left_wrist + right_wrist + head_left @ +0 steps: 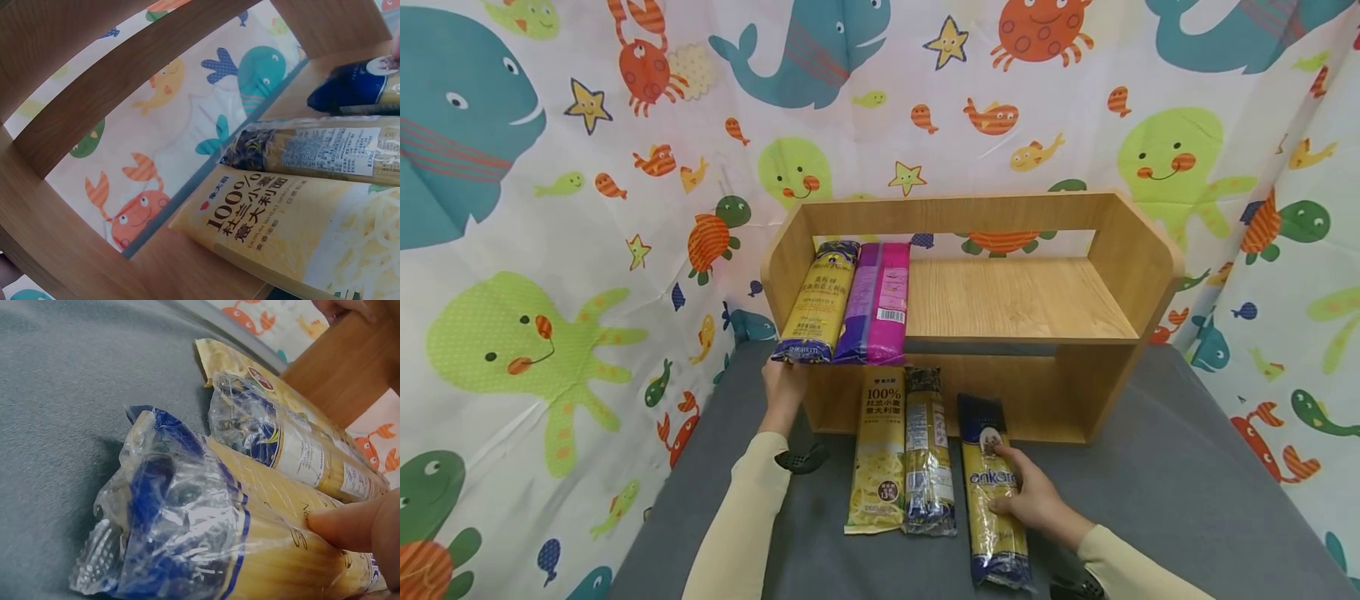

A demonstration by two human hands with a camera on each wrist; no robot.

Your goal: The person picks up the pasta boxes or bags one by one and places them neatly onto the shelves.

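My right hand (1037, 496) grips a yellow and blue spaghetti pack (996, 542), thumb on one side and fingers toward the other. In the right wrist view, a finger (350, 525) presses its clear wrapper. At the shelf's left front edge is my left hand (784, 390), right below the end of a gold spaghetti pack (820, 304); its fingers are mostly hidden, and I cannot tell what they hold. Beside that pack a pink and purple pack (891, 304) lies on the upper board. A yellow pasta pack (880, 454) and a clear-wrapped spaghetti pack (929, 467) lie side by side below.
A wooden two-level shelf (1022, 300) stands on the grey table (1150, 517). Its right side panel (1150, 267) rises beyond the bare part of the upper board. Behind and at both sides hangs a curtain (865, 158) with sea animals.
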